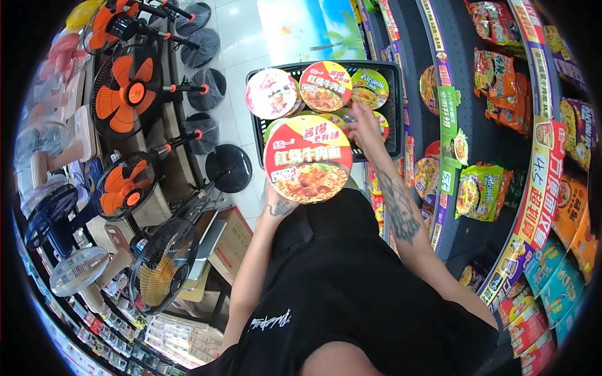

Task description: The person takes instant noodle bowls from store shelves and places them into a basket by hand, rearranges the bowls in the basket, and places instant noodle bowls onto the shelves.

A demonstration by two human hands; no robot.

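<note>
My left hand (pixel 280 203) grips a red noodle bowl (pixel 307 159) from below, at six o'clock of the basket (pixel 395 106); my right hand (pixel 365 125), fingers spread, presses bowls inside—best keep it level.

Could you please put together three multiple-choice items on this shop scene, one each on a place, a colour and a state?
1. Where does the right hand reach?
A. into the black basket
B. onto the fan shelf
C. to the floor

2. What colour are the blades of the large fan at upper left?
A. blue
B. orange
C. white

3. How is the big red noodle bowl placed?
A. lying in the basket
B. standing on a shelf
C. held up by the left hand

Answers: 1 A, the fingers rest among the bowls in the basket. 2 B, orange blades show behind its dark grille. 3 C, the left hand supports it from below, in front of the basket.
</note>
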